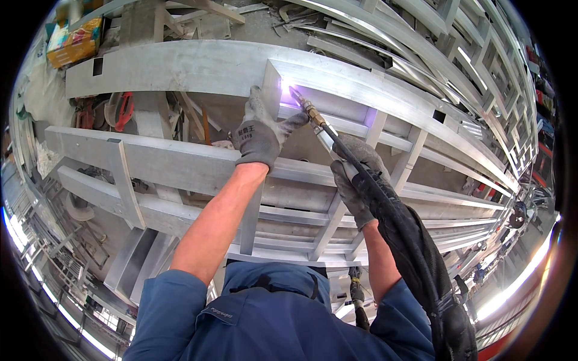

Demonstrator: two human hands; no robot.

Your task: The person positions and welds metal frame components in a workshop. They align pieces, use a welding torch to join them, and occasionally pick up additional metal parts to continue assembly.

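My right hand (356,180), in a grey glove, is wrapped round a welding torch (325,139). The torch's tip points up and left at the inner corner where a short aluminium crosspiece (272,90) meets a long aluminium beam (180,65). A bright violet-white arc glows at that corner. My left hand (260,133), in a grey glove with a dark palm, grips the lower end of the crosspiece. Its fingers lie along the left side and its thumb sticks out to the right, just below the torch tip. A thick black-sleeved cable (415,253) runs from the torch down past my right forearm.
More aluminium rails (162,157) and slats lie nearer my body, like a ladder frame. Stacked metal frames (481,72) fill the far right. A yellow-orange box (75,42) stands at the far left. A red-handled tool (124,111) lies below the beam, among scraps.
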